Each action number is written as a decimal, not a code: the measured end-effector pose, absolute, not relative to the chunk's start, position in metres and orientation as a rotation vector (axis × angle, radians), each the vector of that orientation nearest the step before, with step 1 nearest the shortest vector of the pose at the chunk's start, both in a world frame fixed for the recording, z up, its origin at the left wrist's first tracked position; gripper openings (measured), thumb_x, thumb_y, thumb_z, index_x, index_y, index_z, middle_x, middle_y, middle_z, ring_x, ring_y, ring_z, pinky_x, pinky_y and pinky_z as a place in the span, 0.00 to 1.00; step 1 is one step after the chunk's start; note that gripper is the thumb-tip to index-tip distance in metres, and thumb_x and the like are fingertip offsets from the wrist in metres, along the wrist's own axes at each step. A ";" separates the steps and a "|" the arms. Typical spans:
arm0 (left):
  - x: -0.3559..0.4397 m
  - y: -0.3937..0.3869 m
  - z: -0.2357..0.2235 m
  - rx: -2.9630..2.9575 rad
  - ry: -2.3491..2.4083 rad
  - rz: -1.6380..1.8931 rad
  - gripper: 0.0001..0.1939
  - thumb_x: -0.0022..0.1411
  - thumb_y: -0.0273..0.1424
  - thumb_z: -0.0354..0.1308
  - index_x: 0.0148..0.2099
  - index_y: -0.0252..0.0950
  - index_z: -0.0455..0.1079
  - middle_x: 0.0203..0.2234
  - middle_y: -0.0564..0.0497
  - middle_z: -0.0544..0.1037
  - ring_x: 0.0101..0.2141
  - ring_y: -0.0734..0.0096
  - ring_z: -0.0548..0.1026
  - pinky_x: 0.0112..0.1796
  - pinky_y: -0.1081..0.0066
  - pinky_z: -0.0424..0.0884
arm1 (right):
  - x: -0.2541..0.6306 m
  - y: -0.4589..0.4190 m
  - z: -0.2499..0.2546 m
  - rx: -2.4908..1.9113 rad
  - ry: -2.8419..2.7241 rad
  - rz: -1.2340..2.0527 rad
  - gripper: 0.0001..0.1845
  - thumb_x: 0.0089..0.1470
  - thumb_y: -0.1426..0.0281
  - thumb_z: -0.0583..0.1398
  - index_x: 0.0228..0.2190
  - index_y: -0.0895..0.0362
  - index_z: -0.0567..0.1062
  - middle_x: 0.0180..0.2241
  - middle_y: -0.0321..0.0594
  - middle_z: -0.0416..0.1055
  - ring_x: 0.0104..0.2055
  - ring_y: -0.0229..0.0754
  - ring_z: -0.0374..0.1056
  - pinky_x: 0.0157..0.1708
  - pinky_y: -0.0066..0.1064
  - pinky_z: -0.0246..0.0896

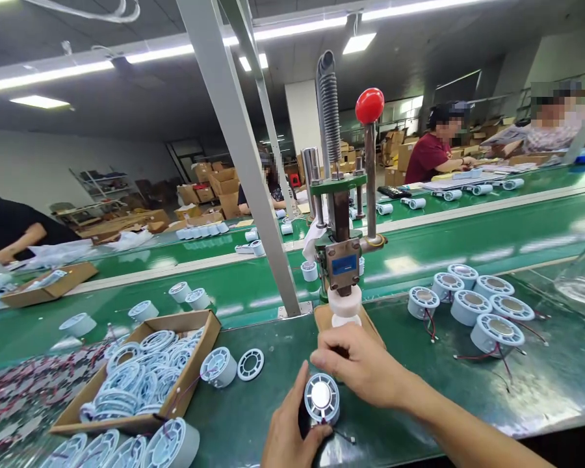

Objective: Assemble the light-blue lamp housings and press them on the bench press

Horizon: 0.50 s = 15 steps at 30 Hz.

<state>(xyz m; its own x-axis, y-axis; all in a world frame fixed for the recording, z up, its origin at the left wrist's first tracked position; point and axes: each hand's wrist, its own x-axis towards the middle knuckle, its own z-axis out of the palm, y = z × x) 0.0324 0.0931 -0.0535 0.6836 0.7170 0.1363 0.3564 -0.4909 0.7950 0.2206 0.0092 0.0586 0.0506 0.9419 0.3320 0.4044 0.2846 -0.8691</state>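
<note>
My left hand [287,429] grips a small round white speaker unit [322,399] with a shiny metal centre and red and black wires, held just above the green bench. My right hand [358,364] is curled above it, fingertips on the unit's top edge. Directly behind stands a hand press [344,260] with a red ball knob [369,105], a coil spring and a white round head [345,304] over a brown pad.
A cardboard box [185,370] of white grille rings sits left, with loose rings and a unit beside it. Several finished units with wires [472,302] lie right. A grey slanted post [253,182] rises ahead. Other people work across the green conveyor.
</note>
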 end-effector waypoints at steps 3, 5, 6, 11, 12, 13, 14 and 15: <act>0.033 0.091 -0.053 2.103 0.823 0.587 0.35 0.51 0.27 0.62 0.63 0.37 0.65 0.53 0.45 0.76 0.54 0.53 0.74 0.55 0.60 0.69 | 0.194 0.026 0.061 -1.128 -1.413 0.851 0.33 0.63 0.43 0.39 0.20 0.56 0.51 0.18 0.29 0.48 0.19 0.28 0.43 0.20 0.21 0.43; 0.034 0.091 -0.054 2.101 0.847 0.562 0.29 0.51 0.28 0.62 0.58 0.35 0.69 0.50 0.44 0.79 0.52 0.51 0.75 0.54 0.60 0.70 | 0.181 0.042 0.052 -1.111 -1.353 0.919 0.34 0.60 0.40 0.39 0.20 0.55 0.50 0.16 0.29 0.47 0.18 0.27 0.43 0.18 0.21 0.42; 0.034 0.092 -0.054 2.095 0.863 0.554 0.30 0.50 0.27 0.62 0.58 0.35 0.69 0.50 0.43 0.78 0.53 0.51 0.74 0.54 0.60 0.70 | 0.178 0.048 0.045 -1.123 -1.330 0.938 0.34 0.60 0.40 0.39 0.19 0.55 0.50 0.15 0.28 0.46 0.17 0.27 0.43 0.17 0.21 0.42; 0.032 0.086 -0.063 2.103 0.834 0.567 0.46 0.52 0.24 0.57 0.71 0.40 0.45 0.60 0.48 0.70 0.59 0.61 0.68 0.58 0.64 0.64 | 0.195 0.032 0.023 -1.241 -1.273 0.801 0.23 0.63 0.54 0.50 0.23 0.58 0.62 0.22 0.33 0.59 0.26 0.31 0.57 0.28 0.22 0.57; 0.030 0.083 -0.066 2.143 0.827 0.607 0.46 0.53 0.24 0.57 0.71 0.40 0.43 0.61 0.49 0.69 0.60 0.62 0.67 0.59 0.65 0.64 | 0.199 0.022 0.018 -1.276 -1.301 0.765 0.14 0.59 0.61 0.55 0.29 0.59 0.69 0.30 0.37 0.66 0.33 0.33 0.62 0.37 0.23 0.61; 0.028 0.079 -0.068 2.195 0.832 0.671 0.44 0.54 0.25 0.57 0.71 0.40 0.45 0.61 0.48 0.68 0.60 0.62 0.67 0.59 0.64 0.64 | 0.201 0.011 0.010 -1.323 -1.343 0.754 0.11 0.53 0.68 0.59 0.39 0.58 0.73 0.41 0.41 0.68 0.43 0.37 0.65 0.47 0.26 0.61; 0.026 0.075 -0.071 2.251 0.847 0.750 0.40 0.56 0.26 0.57 0.69 0.40 0.49 0.61 0.47 0.68 0.60 0.60 0.67 0.58 0.64 0.65 | 0.201 0.002 0.001 -1.382 -1.394 0.769 0.23 0.48 0.73 0.61 0.48 0.56 0.72 0.52 0.44 0.65 0.53 0.40 0.63 0.55 0.29 0.58; 0.023 0.071 -0.073 2.302 0.869 0.834 0.35 0.58 0.29 0.58 0.67 0.39 0.54 0.59 0.45 0.70 0.57 0.59 0.69 0.56 0.64 0.67 | 0.200 -0.005 -0.010 -1.443 -1.445 0.799 0.34 0.44 0.77 0.61 0.55 0.53 0.69 0.59 0.44 0.59 0.60 0.43 0.58 0.61 0.31 0.54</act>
<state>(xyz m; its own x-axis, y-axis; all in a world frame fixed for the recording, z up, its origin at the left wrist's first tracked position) 0.0231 0.0712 -0.0731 0.6009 0.7163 0.3547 0.3842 -0.6480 0.6576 0.2005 -0.0050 -0.0104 0.1027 0.9824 0.1563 0.3901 0.1048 -0.9148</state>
